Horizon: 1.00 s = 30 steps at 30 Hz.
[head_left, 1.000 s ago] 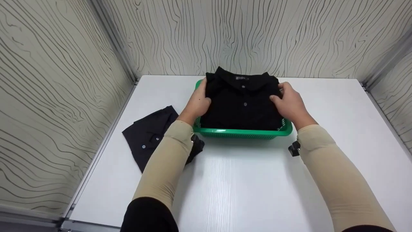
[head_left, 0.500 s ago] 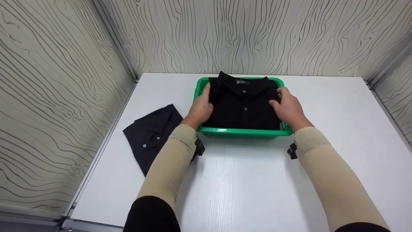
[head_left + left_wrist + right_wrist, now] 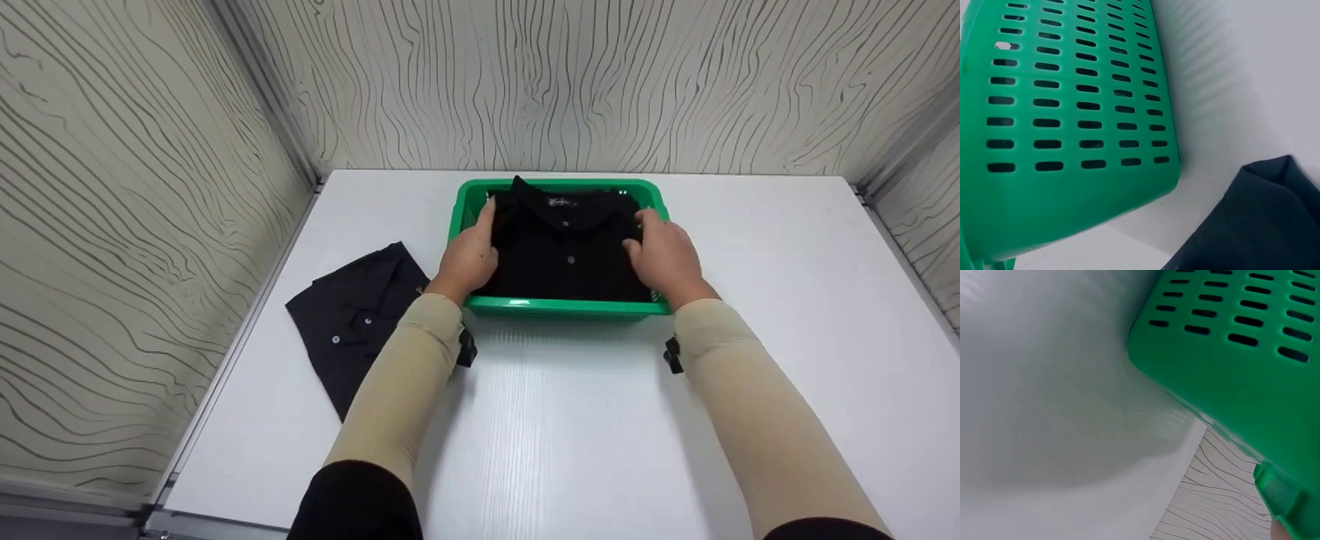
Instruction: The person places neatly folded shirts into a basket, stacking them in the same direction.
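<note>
A folded black shirt (image 3: 570, 274) with a collar and pale buttons lies inside the green basket (image 3: 559, 306), its collar toward the back rim. My left hand (image 3: 470, 255) holds the shirt's left side, index finger pointing along the edge and thumb on top. On the opposite side my right hand (image 3: 664, 255) grips the right edge, thumb over the fabric. The other fingers of both hands are hidden between shirt and basket walls. From the left wrist, the slotted basket wall (image 3: 1067, 194) fills the view; the right wrist view has the other corner of the basket (image 3: 1213, 377).
Another folded dark shirt (image 3: 352, 322) lies on the white table (image 3: 555, 435) left of the basket, partly under my left forearm. A patterned wall panel (image 3: 562, 90) stands right behind the table, with another panel (image 3: 127, 247) along the left.
Both hands have lowered the black shirt deeper into the basket, so the back rim now shows behind its collar. My hands have moved slightly closer together. The other shirt has stayed put.
</note>
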Each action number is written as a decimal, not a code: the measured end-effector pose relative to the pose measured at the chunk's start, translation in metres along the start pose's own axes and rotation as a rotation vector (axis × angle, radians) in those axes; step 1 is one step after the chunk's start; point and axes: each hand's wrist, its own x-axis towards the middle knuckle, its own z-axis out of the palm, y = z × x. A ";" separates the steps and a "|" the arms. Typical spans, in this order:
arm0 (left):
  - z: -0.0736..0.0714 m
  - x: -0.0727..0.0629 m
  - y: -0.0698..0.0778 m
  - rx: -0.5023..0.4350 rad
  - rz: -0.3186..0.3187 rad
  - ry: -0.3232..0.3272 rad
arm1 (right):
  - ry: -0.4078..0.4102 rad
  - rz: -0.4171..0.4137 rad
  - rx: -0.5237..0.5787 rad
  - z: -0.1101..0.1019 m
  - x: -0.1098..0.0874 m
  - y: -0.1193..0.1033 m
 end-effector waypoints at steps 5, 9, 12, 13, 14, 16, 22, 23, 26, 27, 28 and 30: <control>0.002 0.001 -0.002 0.002 -0.019 -0.009 | -0.010 0.007 -0.047 0.004 0.000 -0.002; 0.003 0.002 -0.003 -0.020 -0.035 0.013 | -0.025 -0.005 -0.072 0.004 0.000 -0.003; 0.002 0.003 -0.003 -0.031 -0.041 0.029 | -0.041 -0.027 -0.099 0.005 0.001 -0.004; 0.002 0.002 -0.003 -0.035 -0.041 0.034 | -0.044 -0.035 -0.111 0.005 0.001 -0.003; 0.002 0.002 -0.003 -0.039 -0.040 0.036 | -0.047 -0.044 -0.123 0.006 0.001 -0.003; 0.002 0.001 -0.002 -0.052 -0.038 0.042 | -0.048 -0.065 -0.154 0.007 0.002 -0.002; 0.002 0.001 -0.001 -0.069 -0.016 0.085 | -0.050 -0.113 -0.230 0.010 0.003 0.002; 0.002 0.001 -0.001 -0.068 -0.008 0.097 | -0.050 -0.117 -0.237 0.010 0.003 0.002; 0.002 0.003 -0.002 -0.051 0.023 0.142 | -0.048 -0.132 -0.271 0.010 0.002 0.001; 0.002 0.003 -0.002 -0.040 0.031 0.156 | -0.046 -0.136 -0.284 0.010 0.002 0.001; 0.002 0.003 -0.002 -0.023 0.038 0.166 | -0.046 -0.140 -0.296 0.010 0.002 0.001; 0.002 0.002 -0.002 0.020 0.051 0.173 | -0.045 -0.147 -0.317 0.010 0.002 0.000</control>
